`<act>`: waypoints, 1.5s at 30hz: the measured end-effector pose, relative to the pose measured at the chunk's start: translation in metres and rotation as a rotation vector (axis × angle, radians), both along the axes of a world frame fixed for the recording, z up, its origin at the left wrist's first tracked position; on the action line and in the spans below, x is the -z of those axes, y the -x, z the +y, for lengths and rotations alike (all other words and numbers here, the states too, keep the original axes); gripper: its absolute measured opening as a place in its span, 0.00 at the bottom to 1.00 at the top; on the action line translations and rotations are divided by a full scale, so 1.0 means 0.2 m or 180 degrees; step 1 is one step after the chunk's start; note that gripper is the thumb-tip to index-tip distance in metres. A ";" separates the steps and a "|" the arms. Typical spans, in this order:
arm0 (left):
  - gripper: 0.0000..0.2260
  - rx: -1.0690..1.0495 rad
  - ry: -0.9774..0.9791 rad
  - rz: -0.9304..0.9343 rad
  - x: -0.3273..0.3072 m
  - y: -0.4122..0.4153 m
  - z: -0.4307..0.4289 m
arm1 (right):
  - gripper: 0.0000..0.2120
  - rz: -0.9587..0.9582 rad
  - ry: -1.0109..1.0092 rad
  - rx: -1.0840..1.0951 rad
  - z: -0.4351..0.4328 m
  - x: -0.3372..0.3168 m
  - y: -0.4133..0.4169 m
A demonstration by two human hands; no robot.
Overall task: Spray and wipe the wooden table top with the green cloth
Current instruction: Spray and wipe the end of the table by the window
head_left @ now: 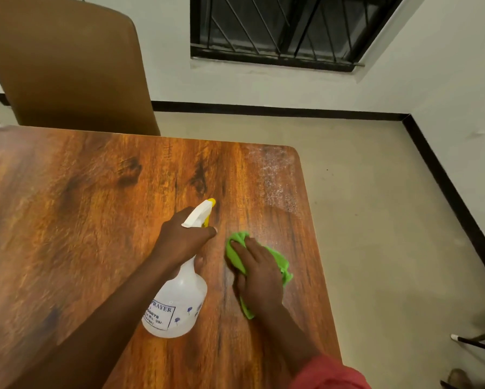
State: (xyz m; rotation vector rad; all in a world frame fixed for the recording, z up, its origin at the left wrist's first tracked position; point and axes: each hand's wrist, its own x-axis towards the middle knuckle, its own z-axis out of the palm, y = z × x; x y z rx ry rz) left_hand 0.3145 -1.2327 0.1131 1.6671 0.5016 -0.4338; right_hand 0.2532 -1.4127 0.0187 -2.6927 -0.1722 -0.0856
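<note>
- The left grip [183, 240] is curled round the neck of the spray bottle [179, 301], with the forefinger stretched forward under the white trigger head.
- The bottle's long axis is tilted. Its clear round base is nearest the person, and its yellow-tipped nozzle points away and slightly right, toward the far edge of the tabletop [95, 220]. I cannot tell if the base touches the wood.
- The right grip [259, 273] lies flat with straight fingers, pressing the green cloth [279, 261] onto the tabletop just right of the bottle, near the right edge.
- The cloth is bunched, with its long axis running roughly near to far. Green shows past the fingertips, along the hand's right side and by the wrist.
- A patch of pale droplets [277, 178] covers the far right corner, beyond the cloth, with bare wood between them.
- A brown chair [67, 66] stands behind the far edge on the left, and a barred window [286, 29] is set in the wall behind.
- A red sleeve [328, 374] shows on the right arm.
</note>
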 end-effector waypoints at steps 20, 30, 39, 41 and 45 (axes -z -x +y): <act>0.18 0.0469 -0.0046 -0.0065 -0.05 -0.14 -0.17 | 0.31 0.0072 -0.0114 0.1545 -0.44 -0.01 -0.31; 0.15 0.1033 -0.0147 0.0112 -0.01 -0.23 -0.39 | 0.30 0.0022 -0.0156 0.1654 -0.42 0.00 -0.27; 0.09 0.0779 -0.0245 -0.0231 -0.02 -0.31 -0.48 | 0.30 -0.0073 -0.0037 0.1636 -0.43 -0.01 -0.28; 0.11 0.0790 -0.0188 -0.0285 -0.03 -0.34 -0.51 | 0.30 -0.0089 -0.0014 0.1647 -0.44 -0.01 -0.28; 0.09 0.0792 -0.0206 -0.0296 -0.04 -0.39 -0.54 | 0.30 -0.0117 -0.0012 0.1641 -0.44 -0.01 -0.28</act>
